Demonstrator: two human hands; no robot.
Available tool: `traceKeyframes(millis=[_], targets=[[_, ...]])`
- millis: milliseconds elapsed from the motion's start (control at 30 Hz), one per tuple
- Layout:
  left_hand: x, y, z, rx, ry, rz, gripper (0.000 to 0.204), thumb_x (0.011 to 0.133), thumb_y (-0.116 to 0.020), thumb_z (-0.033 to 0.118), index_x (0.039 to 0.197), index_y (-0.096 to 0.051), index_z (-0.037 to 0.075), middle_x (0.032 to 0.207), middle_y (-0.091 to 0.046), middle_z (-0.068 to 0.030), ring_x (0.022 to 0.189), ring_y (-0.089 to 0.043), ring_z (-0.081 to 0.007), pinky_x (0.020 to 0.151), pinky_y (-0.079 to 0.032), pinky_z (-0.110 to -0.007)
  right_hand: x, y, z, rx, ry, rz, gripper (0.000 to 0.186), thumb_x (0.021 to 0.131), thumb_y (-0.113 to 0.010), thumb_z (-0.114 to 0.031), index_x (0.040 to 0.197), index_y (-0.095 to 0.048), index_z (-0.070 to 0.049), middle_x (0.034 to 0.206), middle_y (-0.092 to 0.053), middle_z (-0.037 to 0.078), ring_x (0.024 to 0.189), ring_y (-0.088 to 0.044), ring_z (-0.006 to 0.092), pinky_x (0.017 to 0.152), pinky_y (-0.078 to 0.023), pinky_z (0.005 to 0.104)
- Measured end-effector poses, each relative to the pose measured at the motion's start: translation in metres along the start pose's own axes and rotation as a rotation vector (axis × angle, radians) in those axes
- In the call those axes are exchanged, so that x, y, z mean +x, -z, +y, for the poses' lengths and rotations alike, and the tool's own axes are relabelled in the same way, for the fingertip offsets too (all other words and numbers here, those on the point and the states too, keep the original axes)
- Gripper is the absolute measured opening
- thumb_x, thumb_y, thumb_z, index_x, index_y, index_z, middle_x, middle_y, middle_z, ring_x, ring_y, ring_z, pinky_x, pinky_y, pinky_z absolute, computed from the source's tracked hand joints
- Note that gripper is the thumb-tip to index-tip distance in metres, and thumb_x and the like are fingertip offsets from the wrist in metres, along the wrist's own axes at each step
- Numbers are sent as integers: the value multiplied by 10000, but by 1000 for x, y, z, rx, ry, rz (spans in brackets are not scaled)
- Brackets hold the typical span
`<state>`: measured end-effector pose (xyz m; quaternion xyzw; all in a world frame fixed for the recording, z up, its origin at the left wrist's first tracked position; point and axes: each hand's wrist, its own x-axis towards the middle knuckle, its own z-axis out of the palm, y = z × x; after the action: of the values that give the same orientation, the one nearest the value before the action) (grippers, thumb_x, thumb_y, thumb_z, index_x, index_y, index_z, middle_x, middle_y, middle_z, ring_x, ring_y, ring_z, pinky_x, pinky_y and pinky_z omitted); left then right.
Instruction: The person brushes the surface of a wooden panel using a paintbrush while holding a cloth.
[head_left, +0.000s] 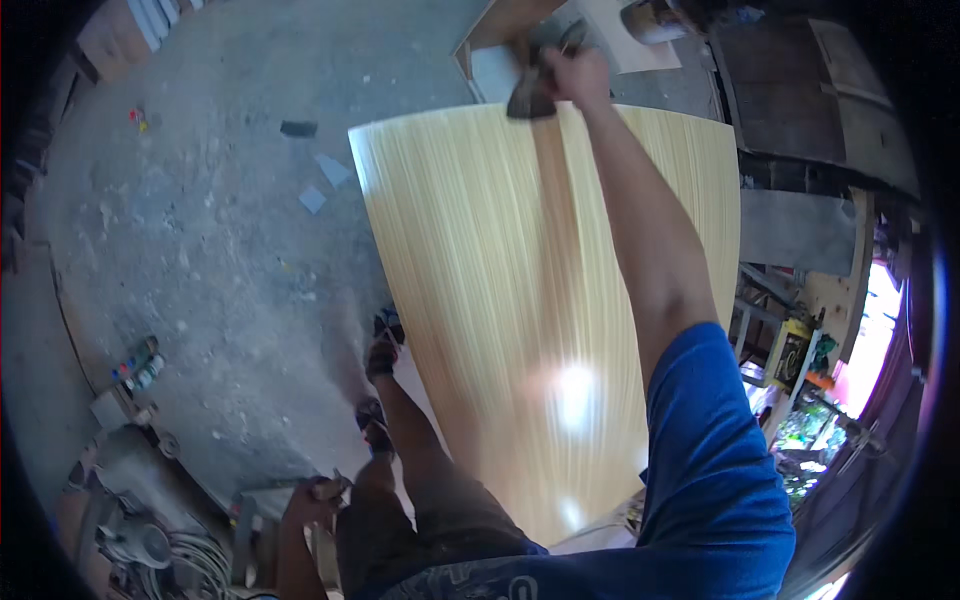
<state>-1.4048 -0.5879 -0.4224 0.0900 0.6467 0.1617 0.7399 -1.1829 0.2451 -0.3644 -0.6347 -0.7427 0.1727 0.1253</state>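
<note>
A large glossy panel [480,250] with pale wood grain lies before me and fills the middle of the view. My right arm stretches across it to the far edge. There my right hand [580,75] is closed around a dark tool with a flared lower end [531,98], which is over the panel's far edge; its exact kind is unclear. Low on the left, beside my leg, my left hand [312,502] is closed around a small pale object [329,488], too small to name.
Wooden boards [500,35] stand past the panel's far edge. On the concrete floor [220,200] at left lie white scraps [322,185] and a dark piece [298,129]. Coiled cable [195,560] and bottles [140,365] are at lower left. A yellow machine [790,350] stands right.
</note>
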Motion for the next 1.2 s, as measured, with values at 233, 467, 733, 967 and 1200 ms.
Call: traceKeyframes(millis=[233,467,733,967,1200], targets=[[-12,-24,34,44,28,54,348,712,-797,150,1002,-653,24,885,-677,-65,806,-643,-143,713,-528,-320,-20,-8,-28,376,95,229,321,844,-680,-269,964,-663,29,849,-706,169,674,-688,304,607,-548,358],[3,-14,42,109,-49,303,362,694,-799,131,983,-618,11,834,-655,-79,759,-632,-156,679,-517,-339,-88,-20,2,916,174,117,204,893,-632,-85,951,-630,110,762,-674,165,632,-678,209,570,-602,319],[17,-8,43,-11,-169,363,309,743,-752,105,1005,-622,6,866,-665,-67,777,-629,-136,694,-510,-306,-160,-23,31,717,229,-9,291,894,-671,-140,1092,-656,72,859,-689,106,742,-664,127,702,-548,240],[8,-29,28,-48,-149,271,289,774,-724,73,1028,-605,4,872,-666,-56,784,-632,-137,687,-516,-307,-295,15,93,552,124,-94,273,911,-632,-103,1117,-643,77,862,-690,102,784,-664,130,728,-538,251],[2,-54,-55,210,-275,449,344,736,-731,127,1015,-567,10,845,-660,-149,774,-663,-253,691,-518,-369,-453,49,153,568,105,-163,297,935,-615,-122,1151,-619,80,943,-687,145,826,-679,166,764,-563,287]])
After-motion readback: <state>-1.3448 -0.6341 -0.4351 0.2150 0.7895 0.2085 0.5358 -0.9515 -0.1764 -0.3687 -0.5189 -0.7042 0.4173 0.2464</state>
